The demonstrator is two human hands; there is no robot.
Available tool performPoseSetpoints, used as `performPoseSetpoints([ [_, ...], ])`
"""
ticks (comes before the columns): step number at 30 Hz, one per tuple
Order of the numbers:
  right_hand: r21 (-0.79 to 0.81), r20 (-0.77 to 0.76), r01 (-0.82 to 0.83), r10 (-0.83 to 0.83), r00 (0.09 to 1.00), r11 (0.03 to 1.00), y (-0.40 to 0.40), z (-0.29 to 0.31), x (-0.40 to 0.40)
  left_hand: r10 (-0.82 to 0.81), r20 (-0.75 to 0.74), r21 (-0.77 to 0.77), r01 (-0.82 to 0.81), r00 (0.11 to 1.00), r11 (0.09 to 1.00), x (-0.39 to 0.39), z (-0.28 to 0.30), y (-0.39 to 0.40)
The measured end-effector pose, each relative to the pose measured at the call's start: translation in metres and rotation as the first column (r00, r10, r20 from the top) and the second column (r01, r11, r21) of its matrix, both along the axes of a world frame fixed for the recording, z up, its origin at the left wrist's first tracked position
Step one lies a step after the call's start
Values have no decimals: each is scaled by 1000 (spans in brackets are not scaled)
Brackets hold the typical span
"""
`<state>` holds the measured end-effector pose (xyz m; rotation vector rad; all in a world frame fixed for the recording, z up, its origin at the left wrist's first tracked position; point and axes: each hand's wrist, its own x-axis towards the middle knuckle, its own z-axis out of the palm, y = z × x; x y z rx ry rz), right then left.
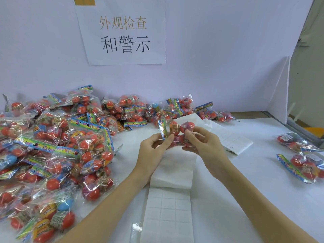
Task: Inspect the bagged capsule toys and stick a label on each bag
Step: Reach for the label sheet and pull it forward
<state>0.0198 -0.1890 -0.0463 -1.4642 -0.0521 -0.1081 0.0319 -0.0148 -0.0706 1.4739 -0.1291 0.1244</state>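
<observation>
I hold one clear bag of red capsule toys [177, 128] up over the middle of the white table. My left hand [154, 146] pinches its left end by the colourful header strip. My right hand [203, 142] grips the right side, fingers curled over the capsules. Under my hands lies a long folded strip of white label backing [170, 207] with a grid of small labels. Whether a label is on the held bag cannot be made out.
A big heap of bagged capsule toys [57, 148] covers the left side and runs along the back wall. Two bags [303, 155] lie apart at the right edge. A paper sign [124, 32] hangs on the white partition. A folded label sheet [233, 141] lies right of my hands.
</observation>
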Motion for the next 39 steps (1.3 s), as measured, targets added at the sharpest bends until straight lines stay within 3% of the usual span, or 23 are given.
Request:
performPoseSetpoints([
  [5, 63, -21, -36, 37, 999, 997, 0, 0, 0, 36, 19, -90, -34, 999, 995, 8, -2, 2],
  [9, 75, -42, 31, -28, 999, 997, 1, 1, 1, 12, 43, -32, -11, 999, 999, 9, -2, 3],
  [12, 5, -14, 103, -103, 995, 995, -6, 3, 1, -19, 89, 42, 16, 996, 999, 5, 0, 4],
  [16, -154, 93, -1, 15, 996, 988, -5, 5, -2, -128, 110, 37, 125, 986, 991, 2, 6, 7],
  [19, -252, 87, -35, 59, 994, 967, 0, 5, -5, -88, 122, 24, 86, 989, 996, 0, 6, 5],
  [22, -268, 81, -57, 82, 993, 962, 0, 7, -8, -65, 83, -62, 70, 994, 996, 1, 7, 7],
  [28, -209, 18, -114, 120, 993, 971, 3, 9, -10, -181, -15, -326, 166, 983, 931, 2, 13, 7],
  [33, -133, -36, -146, 142, 989, 980, 4, 8, -10, -23, -22, -229, 17, 1000, 973, 2, 2, -1],
  [36, -191, -58, -160, 152, 987, 968, 5, 4, -7, 77, -22, -239, -80, 997, 968, 4, 1, 1],
  [39, -224, -30, -113, 109, 994, 968, 3, 4, -6, 61, -23, -225, -65, 998, 972, 4, 8, 4],
])
